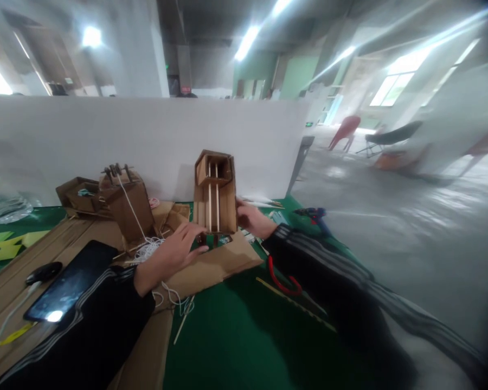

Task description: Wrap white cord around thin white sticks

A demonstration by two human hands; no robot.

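A brown cardboard box (226,208) with an open front stands tilted up before me, two pale wooden sticks (213,200) running lengthwise inside it and a smaller compartment at its top. My right hand (252,219) grips its right side, with some fingers hidden behind the wall. At the lower left corner is my left hand (181,242), its fingers stretched toward the bottom edge and the thumb apart below them. Under the box lies a flat cardboard piece (223,262). White string (148,250) is heaped beside my left wrist.
Another cardboard build (130,208) with string stands at the left, near a plastic bottle (8,200). A phone (71,281) and a black mouse-like object (44,272) lie on cardboard. Red-handled tool (282,284) and drill-like tool (315,214) lie right. A white partition (146,135) rises behind.
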